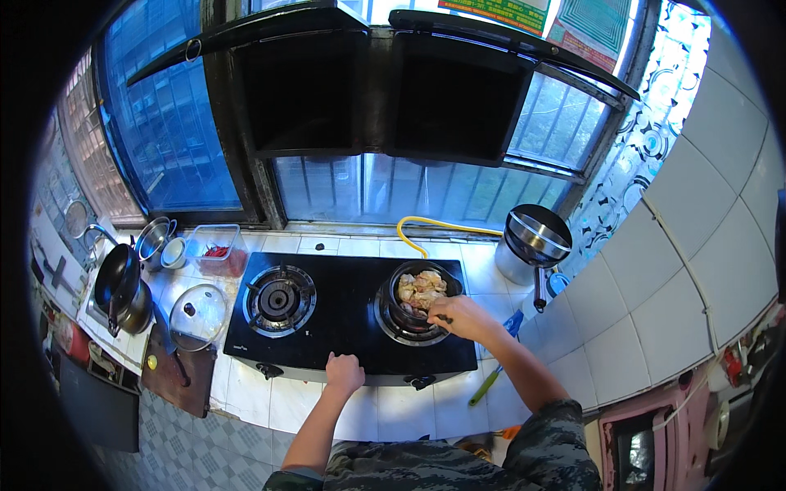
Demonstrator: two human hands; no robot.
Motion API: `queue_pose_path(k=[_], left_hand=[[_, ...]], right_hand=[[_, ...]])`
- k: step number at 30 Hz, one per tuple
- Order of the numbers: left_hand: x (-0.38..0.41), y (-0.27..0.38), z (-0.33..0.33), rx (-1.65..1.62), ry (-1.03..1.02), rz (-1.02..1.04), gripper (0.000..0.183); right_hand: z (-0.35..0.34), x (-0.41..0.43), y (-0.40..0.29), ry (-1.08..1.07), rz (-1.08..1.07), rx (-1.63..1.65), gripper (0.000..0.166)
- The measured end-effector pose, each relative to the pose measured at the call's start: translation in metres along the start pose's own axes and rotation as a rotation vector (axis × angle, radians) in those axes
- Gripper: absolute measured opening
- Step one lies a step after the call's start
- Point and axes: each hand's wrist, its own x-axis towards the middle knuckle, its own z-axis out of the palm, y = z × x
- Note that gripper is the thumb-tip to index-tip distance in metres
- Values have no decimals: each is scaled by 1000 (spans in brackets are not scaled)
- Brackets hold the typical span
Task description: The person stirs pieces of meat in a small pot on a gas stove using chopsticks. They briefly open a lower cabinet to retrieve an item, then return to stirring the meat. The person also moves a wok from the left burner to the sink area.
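A dark pot (pixel 393 293) holding pieces of pale, browned meat (pixel 422 288) sits on the right burner of a black two-burner gas stove (pixel 347 313). My right hand (pixel 463 316) is at the pot's near right rim, its fingers closed around a small dark object (pixel 444 318). Whether that is a handle or a utensil is unclear, as the fingers cover most of it. Curled into a fist, my left hand (pixel 345 372) rests at the stove's front edge, between the two control knobs. Nothing shows in it. The left burner (pixel 279 301) carries no pot.
Left of the stove are a glass lid (pixel 198 317), a cleaver (pixel 166 328) on a cutting board (pixel 184 386), a plastic box (pixel 215 239) with red food, and a wok (pixel 116 276). A green-handled brush (pixel 485 386) lies right; behind it stand stacked pans (pixel 537 230). A range hood (pixel 374 92) hangs above.
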Motion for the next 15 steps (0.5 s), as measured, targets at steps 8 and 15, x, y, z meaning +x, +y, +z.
queue_pose_path(k=[8,15], left_hand=[[2,12,1,27,54,-90,18],[5,15,0,39,1,-131,16]], right_hand=[[-33,-16,16,482,345,472,11],[-6,4,83,648,678,522,16]])
